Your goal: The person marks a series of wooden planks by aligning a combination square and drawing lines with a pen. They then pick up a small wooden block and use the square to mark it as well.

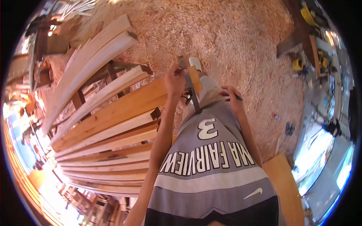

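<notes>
My left hand (175, 82) is closed on a try square (191, 86), pressing it across a wooden plank (145, 90) near the plank's far end. The square's dark flat blade crosses the plank and points back toward my body; its thicker block sits just beyond my fingers. My right hand (233, 98) is to the right, in front of my leg and apart from the plank. Its fingers are closed around a thin, dark-ended pencil (238, 97). Part of the left fingers' grip is hidden.
Several long boards (109, 158) fan out on the left, with curved timbers (94, 52) beyond them. Wood shavings (233, 34) cover the ground. A wooden panel (283, 184) lies at lower right. Yellow power tools (298, 64) rest at far right.
</notes>
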Tool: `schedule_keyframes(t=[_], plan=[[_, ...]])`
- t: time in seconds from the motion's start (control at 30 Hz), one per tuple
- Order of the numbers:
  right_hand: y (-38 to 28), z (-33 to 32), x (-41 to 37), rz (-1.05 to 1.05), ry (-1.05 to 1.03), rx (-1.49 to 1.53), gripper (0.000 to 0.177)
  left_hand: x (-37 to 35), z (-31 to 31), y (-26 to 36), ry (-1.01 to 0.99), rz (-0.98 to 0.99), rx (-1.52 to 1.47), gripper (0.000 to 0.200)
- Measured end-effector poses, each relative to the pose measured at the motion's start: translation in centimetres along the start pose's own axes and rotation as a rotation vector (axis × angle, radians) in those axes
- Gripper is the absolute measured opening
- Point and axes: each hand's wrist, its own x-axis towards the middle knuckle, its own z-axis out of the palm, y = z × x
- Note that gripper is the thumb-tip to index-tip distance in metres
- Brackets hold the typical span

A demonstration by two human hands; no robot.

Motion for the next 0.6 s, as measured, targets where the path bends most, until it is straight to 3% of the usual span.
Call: schedule_keyframes(t=[0.03,0.1,0.17,0.27,0.37,0.43,0.53,0.6], plan=[[-0.6,-0.2,0.2,-0.023,-0.023,-0.023,0.049,-1.4,0.7,0.5,-0.032,0.004,-0.123,0.017],[-1.5,-0.2,0.3,-0.278,-0.053,-0.089,0.053,-4.3,3.3,2.5,-0.062,0.166,-0.256,0.015],[-1.6,0.2,0.2,-0.321,-0.103,-0.028,0.051,-7.0,4.9,6.9,-0.044,0.252,-0.355,0.015],[0.6,-1.3,1.2,-0.333,-0.213,0.048,0.046,-7.2,8.2,8.4,0.035,0.230,-0.515,0.018],[-1.9,-1.6,2.4,-0.283,-0.252,0.043,0.040,-6.7,9.5,8.3,0.141,0.151,-0.465,0.011],[-3.4,-1.5,3.7,-0.257,-0.232,0.036,0.037,-6.0,9.5,7.2,-0.001,0.062,-0.444,0.017],[-6.6,-1.4,6.9,-0.237,-0.084,-0.028,0.030,-6.4,8.9,2.5,-0.005,-0.059,-0.342,0.021],[-7.5,-3.3,10.6,-0.204,-0.076,0.019,0.031,-8.3,8.3,-2.1,0.087,-0.317,-0.422,0.023]])
